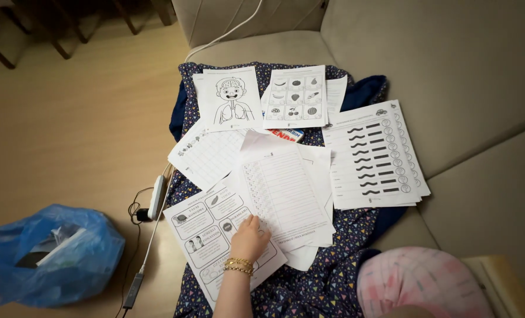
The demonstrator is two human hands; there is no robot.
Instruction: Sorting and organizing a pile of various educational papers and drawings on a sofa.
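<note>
My left hand (249, 237), with gold bracelets on the wrist, rests palm down on a worksheet with boxed pictures (206, 227). Its fingertips touch the lower left edge of a lined worksheet (283, 191) that lies on top. I cannot tell whether the fingers pinch that edge. Both sheets lie among several loose papers on a dark blue patterned cloth (327, 277) spread over a beige sofa (462, 70). My right hand is out of view.
Further sheets include a drawing of a child's body (230, 97), a fruit grid sheet (295, 94), a squared sheet (206, 154) and a wavy-line sheet (374, 154). A blue plastic bag (45, 256) and a white charger with cable (155, 197) lie on the floor at left. Something in pink patterned fabric (418, 282) fills the lower right.
</note>
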